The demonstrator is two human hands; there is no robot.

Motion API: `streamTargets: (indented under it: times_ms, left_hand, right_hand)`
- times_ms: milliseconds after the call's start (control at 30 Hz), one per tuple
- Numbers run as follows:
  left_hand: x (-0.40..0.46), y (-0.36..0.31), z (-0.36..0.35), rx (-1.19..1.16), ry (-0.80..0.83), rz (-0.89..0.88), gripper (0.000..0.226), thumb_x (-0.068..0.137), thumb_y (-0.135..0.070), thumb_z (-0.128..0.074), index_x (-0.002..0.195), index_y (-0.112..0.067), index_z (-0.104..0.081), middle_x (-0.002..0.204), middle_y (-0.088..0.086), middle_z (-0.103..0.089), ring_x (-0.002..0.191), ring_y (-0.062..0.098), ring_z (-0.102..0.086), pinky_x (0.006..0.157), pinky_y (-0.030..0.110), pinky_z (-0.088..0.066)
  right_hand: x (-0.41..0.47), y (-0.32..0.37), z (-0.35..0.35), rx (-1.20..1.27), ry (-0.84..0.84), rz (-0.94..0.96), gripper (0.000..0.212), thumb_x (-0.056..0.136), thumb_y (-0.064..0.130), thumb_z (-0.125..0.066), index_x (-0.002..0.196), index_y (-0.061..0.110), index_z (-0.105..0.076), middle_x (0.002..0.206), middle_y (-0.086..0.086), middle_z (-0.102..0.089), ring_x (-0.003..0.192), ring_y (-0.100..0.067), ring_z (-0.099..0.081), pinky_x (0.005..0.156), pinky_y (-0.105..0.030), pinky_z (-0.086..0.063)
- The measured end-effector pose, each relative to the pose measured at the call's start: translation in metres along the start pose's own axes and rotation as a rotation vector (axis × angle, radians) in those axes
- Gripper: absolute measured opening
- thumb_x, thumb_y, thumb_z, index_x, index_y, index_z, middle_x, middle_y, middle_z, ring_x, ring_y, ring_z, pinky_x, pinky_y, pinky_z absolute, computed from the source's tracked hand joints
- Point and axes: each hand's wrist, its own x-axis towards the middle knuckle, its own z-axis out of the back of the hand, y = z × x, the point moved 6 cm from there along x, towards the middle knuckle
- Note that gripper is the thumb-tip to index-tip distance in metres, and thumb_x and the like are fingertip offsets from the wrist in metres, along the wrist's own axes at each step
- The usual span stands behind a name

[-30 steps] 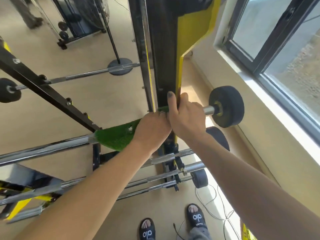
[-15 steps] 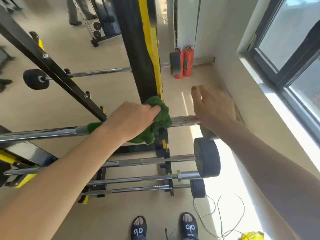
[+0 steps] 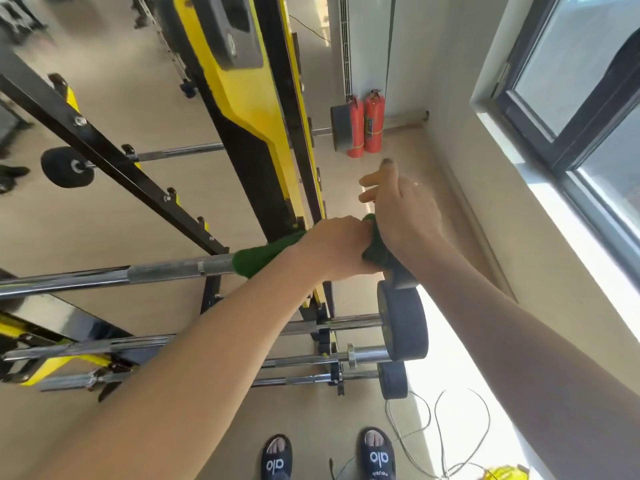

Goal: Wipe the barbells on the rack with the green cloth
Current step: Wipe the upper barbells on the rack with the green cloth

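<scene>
The green cloth [image 3: 256, 259] is wrapped round the top chrome barbell [image 3: 138, 275], which lies across the black and yellow rack [image 3: 277, 133]. My left hand [image 3: 332, 247] grips the cloth round the bar, just right of the rack's upright. Beside it, my right hand [image 3: 401, 216] lies over the bunched end of the cloth, its fingers stretched out and its thumb raised. The bar's right end and most of its grey weight are hidden under my right hand. Three more barbells [image 3: 329, 358] lie on the lower pegs.
Grey weight plates [image 3: 401, 323] end the lower bars on the right. Two red fire extinguishers [image 3: 365, 123] stand in the far corner. A wall with a window [image 3: 571, 98] runs close on the right. Loose cables [image 3: 440, 431] lie on the floor by my sandalled feet [image 3: 375, 455].
My left hand has slid the cloth to the right along the top bar, past the upright. My right hand has come in from the bar's end and now touches the cloth.
</scene>
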Motion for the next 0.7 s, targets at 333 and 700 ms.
streamTargets:
  times_ms: [333, 700]
  left_hand:
    - [0.008, 0.006, 0.008, -0.359, 0.545, 0.227, 0.029, 0.084, -0.033, -0.072, 0.102, -0.021, -0.052, 0.088, -0.001, -0.056, 0.077, 0.017, -0.057, 0.067, 0.028, -0.049]
    - [-0.029, -0.037, -0.024, 0.29, -0.313, 0.318, 0.014, 0.082, -0.017, -0.069, 0.092, -0.017, -0.059, 0.081, 0.002, -0.055, 0.083, 0.024, -0.053, 0.081, 0.037, -0.041]
  right_hand:
    - [0.006, 0.003, -0.008, -0.277, -0.008, 0.144, 0.054, 0.102, 0.037, -0.011, 0.105, 0.023, -0.064, 0.092, 0.0, -0.073, 0.08, -0.02, -0.057, 0.061, -0.027, -0.037]
    - [-0.005, 0.011, -0.005, -0.346, -0.026, 0.198, 0.056, 0.106, 0.037, -0.013, 0.105, 0.018, -0.065, 0.084, -0.003, -0.062, 0.073, -0.024, -0.054, 0.059, -0.033, -0.033]
